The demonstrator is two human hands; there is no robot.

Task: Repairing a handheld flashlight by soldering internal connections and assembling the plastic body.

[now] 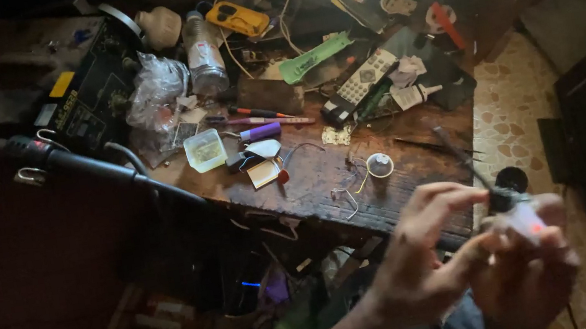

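Small white part with a red glow (526,221) — pinched between fingers of left hand (416,262) and right hand (526,273) — beside cluttered wooden workbench (402,171).

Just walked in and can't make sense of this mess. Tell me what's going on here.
A person sits at a cluttered wooden workbench, both hands raised off its near right corner. The right hand cradles a small whitish gadget with a red glow, blurred. The left hand pinches a dark knob on top of it, where a thin rod sticks up. On the bench lie a remote control, a small clear plastic tub, a plastic bottle and a yellow device.
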